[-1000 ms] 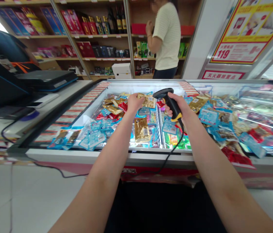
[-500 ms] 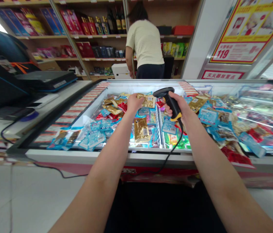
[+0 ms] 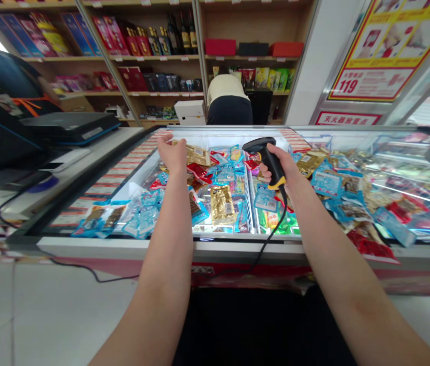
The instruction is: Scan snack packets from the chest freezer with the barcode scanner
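Note:
My right hand (image 3: 281,165) is wrapped round the grip of a black and yellow barcode scanner (image 3: 266,152), its head pointing left over the glass-sided case. My left hand (image 3: 172,152) is over the back left of the case, thumb and fingers apart. Just right of its thumb, a gold snack packet (image 3: 198,155) lies on the pile, partly behind the hand. Red packets (image 3: 199,173) and blue packets (image 3: 224,174) are heaped below it. Another gold packet (image 3: 222,205) lies flat near the front, left of the white wire divider (image 3: 250,203).
Blue packets (image 3: 100,218) rest on the case's left front rim. More packets (image 3: 327,183) are heaped on the right. The scanner's cable (image 3: 271,236) hangs over the front edge. Checkout equipment (image 3: 73,127) stands left. A person (image 3: 230,101) bends at the back shelves.
My left hand has moved left with the gold packet and its fingers have opened beside it. The scanner stays nearly still. The person at the shelves has bent lower.

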A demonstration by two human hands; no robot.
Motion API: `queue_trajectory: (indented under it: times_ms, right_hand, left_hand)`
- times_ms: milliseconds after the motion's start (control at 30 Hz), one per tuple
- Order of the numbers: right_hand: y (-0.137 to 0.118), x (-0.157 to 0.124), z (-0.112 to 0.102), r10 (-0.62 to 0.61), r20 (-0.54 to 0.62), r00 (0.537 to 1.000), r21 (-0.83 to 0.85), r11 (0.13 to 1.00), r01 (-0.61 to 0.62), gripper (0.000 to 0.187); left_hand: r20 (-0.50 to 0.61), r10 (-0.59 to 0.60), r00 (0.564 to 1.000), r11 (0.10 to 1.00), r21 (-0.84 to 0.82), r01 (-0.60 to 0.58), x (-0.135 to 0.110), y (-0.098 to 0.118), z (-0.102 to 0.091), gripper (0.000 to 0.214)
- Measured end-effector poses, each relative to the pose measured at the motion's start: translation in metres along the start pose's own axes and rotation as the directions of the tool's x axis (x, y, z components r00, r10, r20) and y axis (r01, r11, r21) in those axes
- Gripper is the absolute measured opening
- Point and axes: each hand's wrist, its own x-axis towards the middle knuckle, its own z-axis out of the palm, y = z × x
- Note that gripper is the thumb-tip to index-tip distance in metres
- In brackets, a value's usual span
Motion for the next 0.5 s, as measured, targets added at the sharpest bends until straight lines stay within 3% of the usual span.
queue_trajectory:
  times_ms: [100, 233, 333, 433, 500]
  right_hand:
    - [-0.001, 0.0, 0.001, -0.003, -0.02, 1.0, -0.007, 1.0, 0.002, 0.04]
    - [-0.001, 0.0, 0.002, 0.001, -0.055, 0.998, -0.005, 1.0, -0.001, 0.041]
    - [-0.002, 0.001, 0.0, 0.009, -0.078, 0.997, 0.015, 1.0, -0.008, 0.039]
    - [-0.003, 0.002, -0.002, 0.025, -0.129, 0.991, 0.036, 0.999, -0.021, 0.038]
    - [-0.004, 0.003, -0.003, 0.029, -0.19, 0.981, 0.048, 0.999, -0.02, 0.037]
  left_hand:
    - [-0.17, -0.143, 0.975, 0.988, 0.036, 0.152, 0.001, 0.0, -0.012, 0.042]
    - [-0.064, 0.029, 0.998, 1.0, -0.01, -0.029, -0.011, 0.008, -0.012, 0.037]
    - [0.039, 0.192, 0.981, 0.981, -0.015, -0.192, -0.028, 0.015, 0.002, 0.029]
    - [0.231, 0.358, 0.905, 0.929, 0.006, -0.369, -0.053, 0.021, 0.024, 0.021]
    - [0.382, 0.457, 0.803, 0.871, -0.011, -0.49, -0.072, 0.025, 0.039, 0.021]
